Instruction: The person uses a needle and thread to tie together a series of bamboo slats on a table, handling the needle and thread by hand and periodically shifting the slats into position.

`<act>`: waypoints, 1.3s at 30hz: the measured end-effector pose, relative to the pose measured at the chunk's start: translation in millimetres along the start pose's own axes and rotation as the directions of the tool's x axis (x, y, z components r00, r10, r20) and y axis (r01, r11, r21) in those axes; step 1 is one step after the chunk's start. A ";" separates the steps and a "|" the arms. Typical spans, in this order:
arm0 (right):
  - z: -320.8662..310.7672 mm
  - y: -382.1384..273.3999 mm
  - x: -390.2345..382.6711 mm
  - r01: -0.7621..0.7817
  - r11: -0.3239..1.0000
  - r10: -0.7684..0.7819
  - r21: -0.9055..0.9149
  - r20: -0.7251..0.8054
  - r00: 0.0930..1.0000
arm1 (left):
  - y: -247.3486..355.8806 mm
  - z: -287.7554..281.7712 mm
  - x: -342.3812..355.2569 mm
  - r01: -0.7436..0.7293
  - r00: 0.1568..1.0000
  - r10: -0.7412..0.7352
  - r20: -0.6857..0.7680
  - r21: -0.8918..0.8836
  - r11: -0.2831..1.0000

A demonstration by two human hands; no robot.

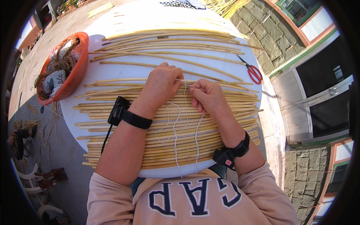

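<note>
Side by side on the round white table lie many thin yellow reed stalks, forming a mat in front of me. White string crosses the stalks in two lines near the middle, with a loose loop lying on top. At the mat's far edge my left hand is closed, thumb and fingertips pinching the string beside the farthest stalk. Just right of it, my right hand is closed too, fingers curled on the string, which hangs from under them toward me. The exact pinch points are partly hidden by the fingers.
Loose stalks lie beyond the mat on the white table. Red-handled scissors rest at the right edge. An orange basket with twine and string stands at the left. A white plastic chair is lower left.
</note>
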State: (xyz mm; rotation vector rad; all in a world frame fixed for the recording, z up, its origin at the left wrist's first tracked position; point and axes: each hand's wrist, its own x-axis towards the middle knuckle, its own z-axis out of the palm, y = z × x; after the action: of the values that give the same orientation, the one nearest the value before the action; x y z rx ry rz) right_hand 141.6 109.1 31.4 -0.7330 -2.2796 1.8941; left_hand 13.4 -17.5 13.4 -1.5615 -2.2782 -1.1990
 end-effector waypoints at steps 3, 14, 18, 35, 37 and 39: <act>-0.2 0.1 0.2 -0.006 1.000 0.006 -0.005 0.006 1.000 | 0.6 -0.1 -0.3 -0.001 1.000 0.001 0.002 0.003 1.000; 0.0 0.8 0.3 -0.019 1.000 0.019 -0.017 0.006 1.000 | 0.9 -0.3 -0.6 0.012 1.000 -0.012 0.016 0.011 1.000; -0.1 0.0 0.4 -0.019 1.000 0.020 -0.021 0.013 1.000 | 0.4 0.1 -0.6 0.000 1.000 0.000 0.006 0.003 1.000; 9.0 6.8 -1.3 0.094 0.984 -0.099 -0.153 -0.030 0.995 | 1.2 -0.9 0.9 0.002 1.000 -0.002 0.003 0.003 1.000; 12.1 9.0 -1.6 0.132 0.975 -0.143 -0.178 -0.048 0.989 | 1.4 -0.7 1.1 -0.004 1.000 0.004 -0.004 0.004 1.000; 14.4 11.2 -1.6 0.175 0.961 -0.193 -0.215 -0.063 0.979 | 2.1 -0.7 0.8 -0.005 1.000 0.005 -0.013 0.000 1.000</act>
State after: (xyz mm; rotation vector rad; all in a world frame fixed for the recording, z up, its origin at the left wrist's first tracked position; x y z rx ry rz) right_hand 141.2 96.7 17.9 -0.5837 -2.4232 1.5331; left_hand 14.5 -17.1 15.3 -1.5541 -2.2644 -1.2043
